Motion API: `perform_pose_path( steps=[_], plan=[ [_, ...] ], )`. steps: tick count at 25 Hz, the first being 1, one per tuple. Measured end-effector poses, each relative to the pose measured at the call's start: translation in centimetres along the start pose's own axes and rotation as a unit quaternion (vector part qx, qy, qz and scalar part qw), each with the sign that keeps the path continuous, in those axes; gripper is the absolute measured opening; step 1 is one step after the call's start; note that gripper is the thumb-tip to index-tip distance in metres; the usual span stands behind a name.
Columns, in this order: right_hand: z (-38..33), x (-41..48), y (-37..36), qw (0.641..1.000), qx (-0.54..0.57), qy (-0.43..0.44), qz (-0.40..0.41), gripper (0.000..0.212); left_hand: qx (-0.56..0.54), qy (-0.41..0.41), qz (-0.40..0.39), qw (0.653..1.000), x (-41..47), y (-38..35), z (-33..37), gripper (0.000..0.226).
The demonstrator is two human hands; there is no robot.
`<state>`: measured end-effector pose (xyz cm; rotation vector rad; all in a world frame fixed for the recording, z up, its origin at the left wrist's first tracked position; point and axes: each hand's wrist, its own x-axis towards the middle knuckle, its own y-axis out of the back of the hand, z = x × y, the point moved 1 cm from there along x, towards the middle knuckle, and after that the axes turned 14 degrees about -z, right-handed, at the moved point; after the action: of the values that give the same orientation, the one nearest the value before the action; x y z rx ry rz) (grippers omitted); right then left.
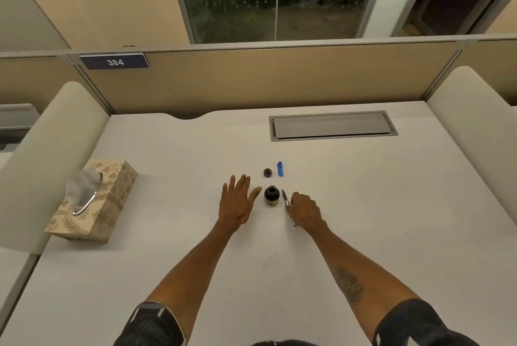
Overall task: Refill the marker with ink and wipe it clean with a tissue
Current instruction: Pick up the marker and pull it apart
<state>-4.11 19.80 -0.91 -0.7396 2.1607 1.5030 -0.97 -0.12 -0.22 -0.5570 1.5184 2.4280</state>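
A small dark ink bottle point(271, 195) stands uncapped on the white desk point(173, 247). Its round cap point(267, 172) lies just beyond it, and a blue marker cap point(280, 169) lies to the right of that. My right hand point(305, 209) is shut on the slim marker point(288, 207), tip pointing away, just right of the bottle. My left hand point(237, 201) hovers flat with fingers spread, just left of the bottle and not touching it. A patterned tissue box point(95, 201) with a tissue sticking up sits at the desk's left edge.
A grey cable hatch point(333, 125) is set into the desk at the back right. Padded cream dividers point(50, 155) flank the desk on both sides, and a tan partition point(279, 77) closes the back.
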Motion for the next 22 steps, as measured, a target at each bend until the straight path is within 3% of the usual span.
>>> perform_pose_path(
  steps=[16, 22],
  plan=[
    [-0.1, -0.2, -0.5, 0.999, 0.033, -0.023, 0.023, 0.017, -0.037, 0.014, -0.005, 0.999, -1.3, -1.4, 0.5, 0.067],
    [-1.0, -0.5, 3.0, 0.996, 0.039, -0.016, 0.079, 0.017, -0.109, -0.018, 0.053, 0.992, -0.6, 0.5, 2.0, 0.06]
  ],
)
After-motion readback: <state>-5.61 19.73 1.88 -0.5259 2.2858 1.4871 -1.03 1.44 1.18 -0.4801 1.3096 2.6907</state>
